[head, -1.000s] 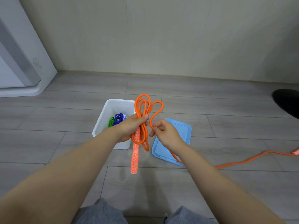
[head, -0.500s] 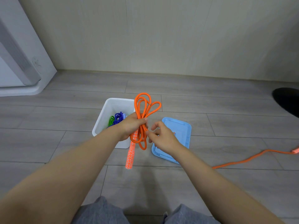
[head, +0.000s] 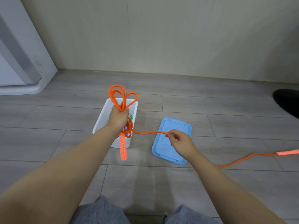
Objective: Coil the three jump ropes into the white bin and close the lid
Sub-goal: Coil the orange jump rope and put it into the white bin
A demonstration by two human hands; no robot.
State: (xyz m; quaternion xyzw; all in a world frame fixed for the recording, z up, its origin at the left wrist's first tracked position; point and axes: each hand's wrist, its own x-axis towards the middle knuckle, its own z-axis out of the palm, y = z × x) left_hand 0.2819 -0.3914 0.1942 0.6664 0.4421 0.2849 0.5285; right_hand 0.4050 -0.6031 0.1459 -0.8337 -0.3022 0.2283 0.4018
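My left hand is shut on the coiled loops of the orange jump rope, held above the white bin. One patterned orange handle hangs below that fist. My right hand pinches the free run of the same rope over the blue lid, which lies flat on the floor right of the bin. The rope trails right along the floor to its other handle. Bits of green and blue rope show inside the bin, mostly hidden by my hand.
A white appliance base stands at the back left against the wall. A black object lies at the right edge. Grey plank floor surrounds the bin and lid. My knees in grey fabric are at the bottom.
My right hand has slid right along the rope, away from the coil, drawing out a stretch over the lid. My left hand with the coil has shifted over the bin.
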